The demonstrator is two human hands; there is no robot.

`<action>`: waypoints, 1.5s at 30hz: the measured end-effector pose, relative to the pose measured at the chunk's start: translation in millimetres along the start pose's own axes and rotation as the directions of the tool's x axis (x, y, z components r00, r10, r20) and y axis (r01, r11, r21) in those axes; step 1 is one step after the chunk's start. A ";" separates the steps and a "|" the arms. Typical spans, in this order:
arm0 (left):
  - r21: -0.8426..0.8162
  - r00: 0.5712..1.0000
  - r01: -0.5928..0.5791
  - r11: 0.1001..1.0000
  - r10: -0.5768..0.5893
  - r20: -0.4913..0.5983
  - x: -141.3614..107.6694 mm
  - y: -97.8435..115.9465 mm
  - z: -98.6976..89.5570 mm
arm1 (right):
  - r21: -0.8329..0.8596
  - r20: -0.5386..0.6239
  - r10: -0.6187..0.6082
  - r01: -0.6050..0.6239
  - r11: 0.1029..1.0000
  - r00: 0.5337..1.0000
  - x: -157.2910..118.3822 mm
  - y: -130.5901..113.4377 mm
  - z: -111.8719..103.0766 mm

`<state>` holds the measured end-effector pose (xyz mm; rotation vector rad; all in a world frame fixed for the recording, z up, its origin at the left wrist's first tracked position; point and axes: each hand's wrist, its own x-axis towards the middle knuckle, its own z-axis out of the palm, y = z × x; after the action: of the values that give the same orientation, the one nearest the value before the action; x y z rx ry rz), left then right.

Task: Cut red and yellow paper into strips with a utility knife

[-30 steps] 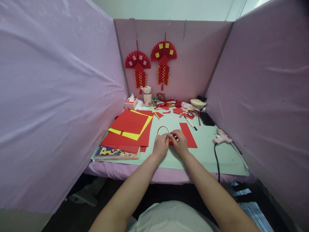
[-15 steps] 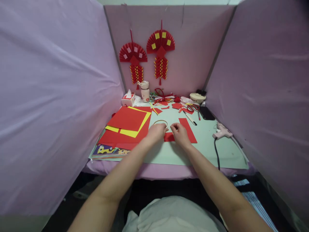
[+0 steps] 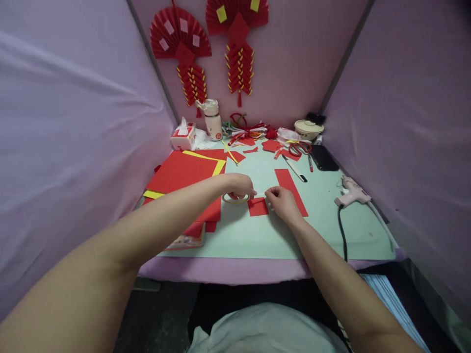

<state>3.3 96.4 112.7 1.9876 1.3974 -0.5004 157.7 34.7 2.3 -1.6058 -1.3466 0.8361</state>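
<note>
My left hand (image 3: 241, 185) is curled round a thin ring that looks like a roll of tape (image 3: 235, 201), whose near edge shows below the fingers. Just right of it, a small red paper piece (image 3: 258, 208) lies flat on the pale green mat. My right hand (image 3: 281, 200) is in a pinch above that piece's right edge; whatever is between its fingertips is too small to make out. A gap separates the two hands. Beyond the right hand lies a long red paper strip (image 3: 291, 192), slanting away.
Red sheets (image 3: 184, 169) with yellow ones are stacked at left. A white pen-like tool (image 3: 294, 167), red-handled scissors (image 3: 300, 148) and a phone (image 3: 324, 158) lie at back right. A glue gun (image 3: 353, 192) with a cord rests at right. A bottle (image 3: 212, 120) stands behind.
My left hand has turned over, swinging the tape ring from beyond the hand to its near side, and the left elbow has lifted outward. The right hand stays pinched. The view has tilted down.
</note>
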 end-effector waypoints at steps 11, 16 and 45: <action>-0.200 0.955 0.146 0.969 -0.086 0.283 21.5 -3.8 -11.8 | -0.256 0.075 0.013 0.006 0.967 0.997 8.6 -2.4 2.4; -0.172 0.902 0.209 0.963 -0.122 0.414 44.3 -7.0 -10.3 | -0.430 0.076 -0.004 0.036 0.902 0.997 2.8 -3.4 5.5; -0.069 0.822 0.284 0.956 -0.206 0.531 70.0 -5.5 -1.8 | -0.454 0.130 0.029 0.034 0.891 0.991 7.8 -0.4 6.0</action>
<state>23.2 146.7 67.9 1.4081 1.2940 -0.9476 153.6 43.5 0.5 -1.9288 -1.7362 0.6633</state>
